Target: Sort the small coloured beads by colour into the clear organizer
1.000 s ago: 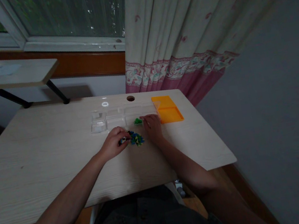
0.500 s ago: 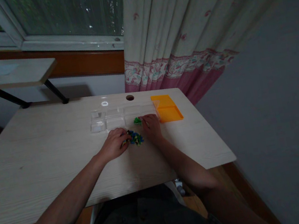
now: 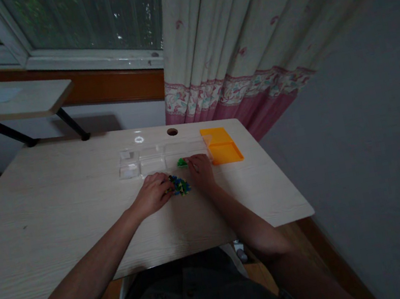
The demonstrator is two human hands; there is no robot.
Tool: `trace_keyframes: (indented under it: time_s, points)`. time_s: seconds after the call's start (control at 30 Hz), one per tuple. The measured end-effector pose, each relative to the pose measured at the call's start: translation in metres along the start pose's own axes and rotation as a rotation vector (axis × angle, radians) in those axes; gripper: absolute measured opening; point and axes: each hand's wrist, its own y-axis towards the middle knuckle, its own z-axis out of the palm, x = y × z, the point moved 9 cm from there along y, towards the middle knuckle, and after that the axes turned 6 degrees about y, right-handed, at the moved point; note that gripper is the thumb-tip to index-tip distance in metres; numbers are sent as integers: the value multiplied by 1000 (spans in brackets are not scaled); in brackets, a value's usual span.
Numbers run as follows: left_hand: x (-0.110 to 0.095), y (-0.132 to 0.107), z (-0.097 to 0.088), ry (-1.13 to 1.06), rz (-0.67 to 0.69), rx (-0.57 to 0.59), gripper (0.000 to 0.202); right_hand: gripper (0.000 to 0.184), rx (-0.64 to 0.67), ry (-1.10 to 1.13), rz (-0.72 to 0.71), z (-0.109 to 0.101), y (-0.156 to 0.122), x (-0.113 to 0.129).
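Note:
A small pile of tiny blue, green, yellow and dark pieces lies on the tabletop. My left hand rests at the pile's left edge, its fingers bent but apart and touching the pieces. Behind the pile stretches a clear plastic compartment tray. Green pieces are gathered in one of its front compartments. Over the tray's right part, beside these green pieces, is my right hand, with its fingertips pinched together. Whatever they hold is too small to make out.
An orange two-part tray lies at the tray's right end. A round cable hole is near the desk's back edge. A raised shelf on black legs stands at the back left. Curtains hang behind the desk.
The whole view has shifted slightly. Both hands stay in nearly the same places, with small finger movements; the pile and green pieces look about the same.

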Motion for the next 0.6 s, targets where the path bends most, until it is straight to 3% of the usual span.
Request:
trace_keyframes:
  time_s: [0.37, 0.6]
  points:
    - [3, 0, -3, -20, -29, -5, 14, 36, 12, 45, 10, 5, -1, -5]
    - [19, -3, -10, -40, -86, -46, 19, 36, 0, 44, 7, 5, -1, -5]
